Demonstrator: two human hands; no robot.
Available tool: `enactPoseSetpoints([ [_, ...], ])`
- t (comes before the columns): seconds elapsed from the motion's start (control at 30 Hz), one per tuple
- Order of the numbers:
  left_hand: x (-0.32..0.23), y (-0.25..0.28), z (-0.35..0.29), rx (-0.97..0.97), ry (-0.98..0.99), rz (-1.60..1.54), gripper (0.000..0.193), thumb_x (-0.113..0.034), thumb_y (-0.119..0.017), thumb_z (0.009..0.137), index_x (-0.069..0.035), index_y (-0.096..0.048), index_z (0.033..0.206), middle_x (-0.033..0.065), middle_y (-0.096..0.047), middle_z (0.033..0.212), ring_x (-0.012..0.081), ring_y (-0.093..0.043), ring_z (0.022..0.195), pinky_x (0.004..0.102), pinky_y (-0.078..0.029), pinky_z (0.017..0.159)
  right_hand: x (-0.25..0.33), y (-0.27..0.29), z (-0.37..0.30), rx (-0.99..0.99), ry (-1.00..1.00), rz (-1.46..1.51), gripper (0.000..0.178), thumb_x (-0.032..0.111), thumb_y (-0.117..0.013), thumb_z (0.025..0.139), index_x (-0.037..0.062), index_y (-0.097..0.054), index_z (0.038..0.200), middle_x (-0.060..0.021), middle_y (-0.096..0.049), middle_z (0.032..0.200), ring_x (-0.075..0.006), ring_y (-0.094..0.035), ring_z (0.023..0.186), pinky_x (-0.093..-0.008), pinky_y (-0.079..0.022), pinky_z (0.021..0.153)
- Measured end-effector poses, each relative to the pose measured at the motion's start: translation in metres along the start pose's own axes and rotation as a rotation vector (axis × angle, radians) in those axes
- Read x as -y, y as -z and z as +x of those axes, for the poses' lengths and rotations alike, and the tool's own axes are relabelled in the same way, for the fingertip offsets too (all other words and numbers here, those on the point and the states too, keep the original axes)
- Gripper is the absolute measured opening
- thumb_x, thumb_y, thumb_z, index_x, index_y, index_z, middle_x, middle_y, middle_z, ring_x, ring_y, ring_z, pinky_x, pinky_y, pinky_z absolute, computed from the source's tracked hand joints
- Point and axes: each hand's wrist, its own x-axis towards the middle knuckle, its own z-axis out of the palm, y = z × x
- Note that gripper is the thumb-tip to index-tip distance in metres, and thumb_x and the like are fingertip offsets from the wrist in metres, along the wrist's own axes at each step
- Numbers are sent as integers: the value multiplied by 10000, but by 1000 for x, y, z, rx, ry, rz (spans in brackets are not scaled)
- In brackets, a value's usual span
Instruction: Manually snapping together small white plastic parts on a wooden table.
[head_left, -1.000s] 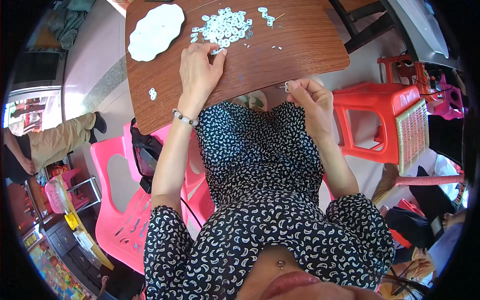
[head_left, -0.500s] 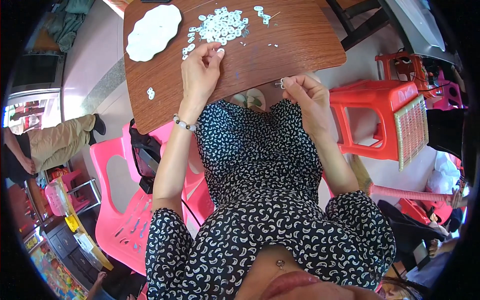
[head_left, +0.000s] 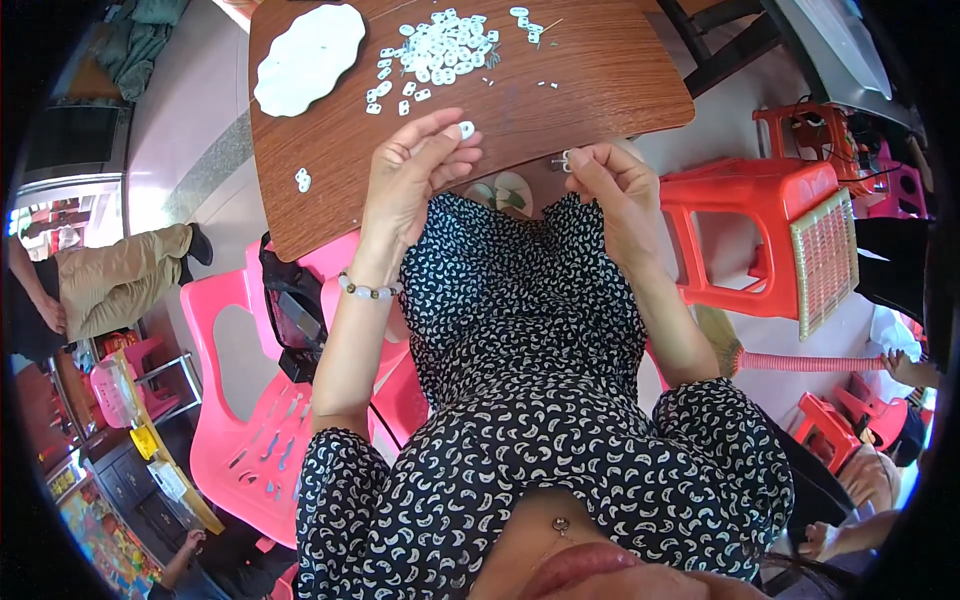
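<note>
Most of the small white holed pieces (head_left: 440, 50) lie loose in a heap on the wood-grain surface (head_left: 600, 70), so by the look of it much of the handling is undone; only one piece is up in each of the hands. A few strays sit just beside the heap on its near and left sides, and a little group (head_left: 527, 25) lies apart to its right. Near the left edge, a small white cluster (head_left: 303, 180) sits alone; whether it is joined cannot be told. The left hand (head_left: 408, 175) pinches a white oval piece (head_left: 466, 130) between thumb and forefinger, its other fingers loosely bent. The right hand (head_left: 618, 195), fingers curled, pinches a pale piece with thin prongs (head_left: 566, 160) by the near edge; the two held pieces are apart.
</note>
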Motion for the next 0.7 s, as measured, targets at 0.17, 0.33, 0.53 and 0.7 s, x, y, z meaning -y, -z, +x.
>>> enactPoseSetpoints([
  [0.17, 1, -9, -13, 62, 79, -79, 234, -123, -629, 911, 28, -624, 1089, 170, -683, 1012, 169, -678, 856, 243, -551, 736, -1, -2, 0, 4, 3, 20, 180, 173, -657, 906, -4, -626, 898, -29, -641, 732, -63, -558, 577, -198, -443, 532],
  [0.33, 7, -12, -14, 80, 38, -98, 244, -133, -646, 900, 17, -627, 1091, 126, -688, 972, 132, -662, 834, 219, -531, 720, -1, -3, -1, 1, 8, 22, 172, 171, -658, 904, 2, -626, 902, -20, -639, 735, -49, -554, 591, -194, -441, 534],
  [0.53, 13, -16, -7, 72, 50, -68, 235, -127, -659, 887, 2, -634, 1081, 33, -663, 877, 74, -606, 757, 189, -486, 674, -1, -9, 0, -4, -22, 12, 166, 190, -660, 900, 26, -630, 886, 7, -629, 726, -26, -533, 589, -174, -415, 516],
  [0.7, 23, -21, -10, 98, 128, -243, 207, -127, -663, 887, -16, -633, 1059, 63, -677, 900, 103, -636, 788, 215, -519, 694, 4, -16, -2, 17, -55, 1, 164, 190, -622, 917, 29, -649, 900, 8, -616, 741, -37, -494, 644, -183, -378, 609],
])
